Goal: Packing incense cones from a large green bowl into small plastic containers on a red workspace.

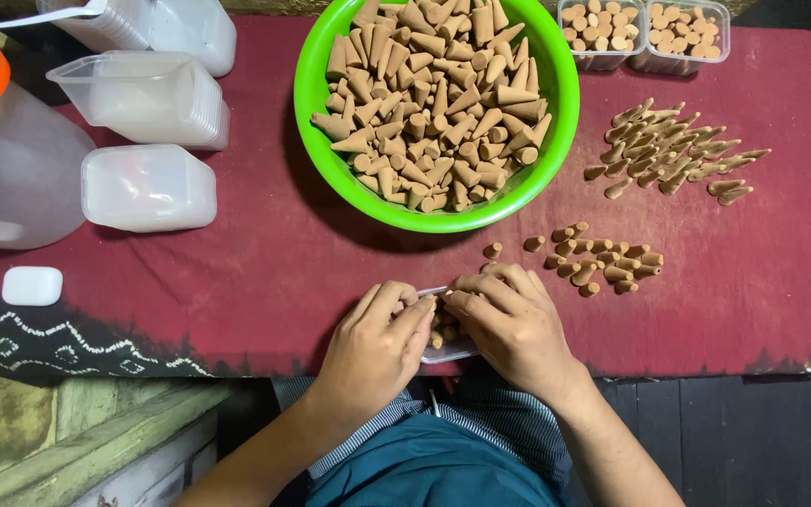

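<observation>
a top-down view of a table (762, 310) covered with a dark red cloth (265, 272); its near edge turns black with a white zigzag pattern at the left. below the cloth edge, dark floor planks show at right and worn wood at the lower left.

both hands meet at the near edge, over the person's lap. the left hand (373, 343) and right hand (509, 319) have their grip closed around a small clear tub (448, 349), which holds a few tan cones. the tub sits at the table's near edge, mostly hidden between the fingers.

just beyond the right hand lies a small cluster of cones (603, 261), lying on their sides. farther right and back is a second pile (673, 155) of slimmer cones. a bright green bowl (316, 141) heaped with cones stands at the back centre. two filled clear tubs (645, 33) stand at the back right edge.

at the left are stacks of empty tubs (143, 99), one stack lying on its side, and a large clear jug (11, 160) with an orange rim. a small white block (32, 285) rests near the left front corner.
</observation>
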